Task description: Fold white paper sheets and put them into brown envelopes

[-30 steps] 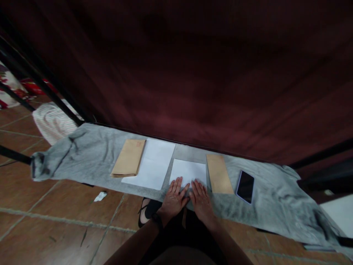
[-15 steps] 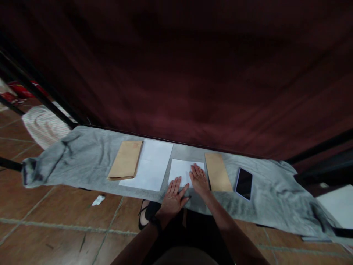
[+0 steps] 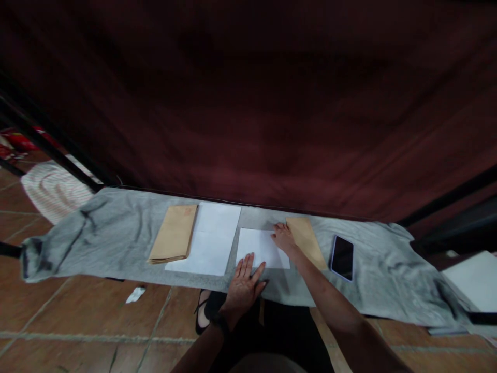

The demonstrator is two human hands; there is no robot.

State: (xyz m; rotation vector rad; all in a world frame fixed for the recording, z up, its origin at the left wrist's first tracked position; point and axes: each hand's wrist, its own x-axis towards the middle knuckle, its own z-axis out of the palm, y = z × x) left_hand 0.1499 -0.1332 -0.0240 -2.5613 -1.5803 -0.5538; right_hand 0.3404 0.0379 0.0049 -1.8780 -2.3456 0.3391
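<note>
A small white sheet of paper (image 3: 254, 242), apparently folded, lies on the grey cloth in front of me. My left hand (image 3: 244, 284) rests on its lower left edge with fingers spread. At the sheet's upper right corner is my right hand (image 3: 284, 237), its fingers partly bent, beside the single brown envelope (image 3: 306, 241). Whether the right fingertips touch paper or envelope is hard to make out. Left of the sheet lies a larger stack of white paper (image 3: 217, 238), partly covered by a pile of brown envelopes (image 3: 174, 233).
A phone (image 3: 342, 257) lies face up on the grey cloth (image 3: 128, 228), right of the single envelope. Behind the narrow surface hangs a dark red curtain (image 3: 248, 129). Black metal bars (image 3: 446, 207) flank both ends. A striped cloth (image 3: 58, 186) hangs at the left.
My right hand has slid from the middle of the small sheet up and right to its corner, near the envelope. My left hand stays at the lower edge. The view has shifted slightly.
</note>
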